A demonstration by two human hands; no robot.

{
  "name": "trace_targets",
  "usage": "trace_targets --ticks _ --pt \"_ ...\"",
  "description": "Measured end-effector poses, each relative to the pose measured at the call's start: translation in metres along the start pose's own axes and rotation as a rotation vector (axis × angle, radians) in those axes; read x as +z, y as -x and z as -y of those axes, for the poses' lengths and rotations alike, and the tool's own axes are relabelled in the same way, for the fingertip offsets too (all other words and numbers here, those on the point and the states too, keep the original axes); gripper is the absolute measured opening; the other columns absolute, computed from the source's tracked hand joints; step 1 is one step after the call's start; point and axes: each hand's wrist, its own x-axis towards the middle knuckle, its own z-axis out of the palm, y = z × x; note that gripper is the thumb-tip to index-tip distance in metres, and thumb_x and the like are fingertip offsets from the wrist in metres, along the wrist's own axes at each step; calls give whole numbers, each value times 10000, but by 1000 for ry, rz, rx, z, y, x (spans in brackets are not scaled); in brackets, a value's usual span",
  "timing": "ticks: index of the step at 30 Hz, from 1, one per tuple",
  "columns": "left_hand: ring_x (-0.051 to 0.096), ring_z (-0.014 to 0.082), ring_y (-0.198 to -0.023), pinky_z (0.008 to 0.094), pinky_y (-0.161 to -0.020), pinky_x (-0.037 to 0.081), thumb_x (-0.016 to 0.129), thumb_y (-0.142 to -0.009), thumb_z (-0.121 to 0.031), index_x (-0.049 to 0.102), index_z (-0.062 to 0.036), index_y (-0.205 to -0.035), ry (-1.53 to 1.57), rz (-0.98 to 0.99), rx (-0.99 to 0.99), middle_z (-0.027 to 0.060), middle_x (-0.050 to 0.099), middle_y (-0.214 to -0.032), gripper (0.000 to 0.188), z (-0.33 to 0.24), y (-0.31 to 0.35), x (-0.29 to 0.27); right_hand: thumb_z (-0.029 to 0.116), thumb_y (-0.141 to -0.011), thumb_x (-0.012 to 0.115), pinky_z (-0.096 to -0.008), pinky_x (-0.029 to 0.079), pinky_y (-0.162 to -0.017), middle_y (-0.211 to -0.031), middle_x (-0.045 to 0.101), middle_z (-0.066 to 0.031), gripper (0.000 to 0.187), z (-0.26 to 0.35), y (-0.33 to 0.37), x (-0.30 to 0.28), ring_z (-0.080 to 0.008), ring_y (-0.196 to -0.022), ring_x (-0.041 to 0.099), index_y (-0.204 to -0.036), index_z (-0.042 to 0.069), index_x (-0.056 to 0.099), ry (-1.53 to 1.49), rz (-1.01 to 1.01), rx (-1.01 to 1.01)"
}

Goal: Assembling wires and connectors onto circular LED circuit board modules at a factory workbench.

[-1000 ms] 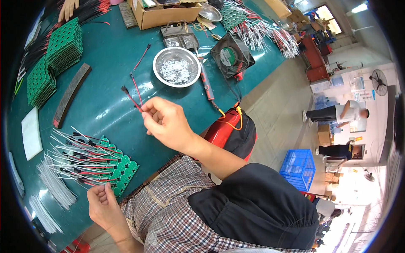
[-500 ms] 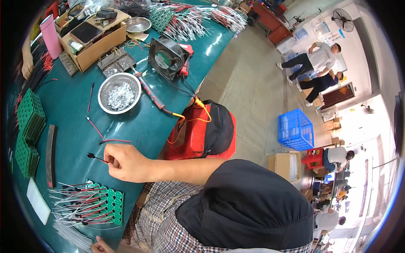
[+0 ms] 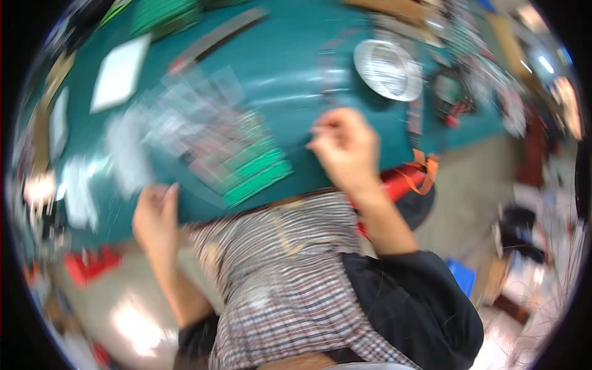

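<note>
The picture is smeared by motion. My right hand (image 3: 348, 148) is over the green table (image 3: 280, 111) with its fingers curled into a pinch. Whatever lies between those fingertips is too blurred to make out. Down at the table's near edge is my left hand (image 3: 155, 216), its thumb raised beside the fingers; blur hides whether they hold anything. Between the hands lies a green circuit board panel (image 3: 259, 176), with white, red and black wires spread over its far left part. A bundle of white wires (image 3: 128, 154) rests just beyond my left hand.
Farther off are a metal bowl (image 3: 388, 71), a dark bar (image 3: 219, 37), a white pad (image 3: 121, 73) and stacked green boards (image 3: 165, 15). A soldering iron (image 3: 415, 117) lies at right, near a fan (image 3: 453, 86). A red stool (image 3: 401, 182) stands against the table's edge.
My view has swung from the right side to face the table. Both hands now show fully. Half a second ago my right hand pinched a short wire lead with a black connector.
</note>
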Motion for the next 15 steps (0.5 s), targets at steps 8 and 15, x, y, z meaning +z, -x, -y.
trace_targets --ticks 8,15 --pt "572 147 -599 300 -584 467 791 -852 -280 658 -16 -840 -34 -72 -96 63 622 -687 295 -9 13 6 -39 -943 590 -243 556 -643 -898 649 -66 79 -1 2 -4 -111 -707 666 -1003 -11 547 -217 49 99" --pt "541 142 -572 313 -554 448 842 -770 -274 646 -23 -811 17 0 28 40 579 -640 321 -10 9 10 -35 -947 587 -240 556 -648 -914 647 -75 72 8 -2 -1 -111 -715 668 -1003 -17 544 -207 53 79"
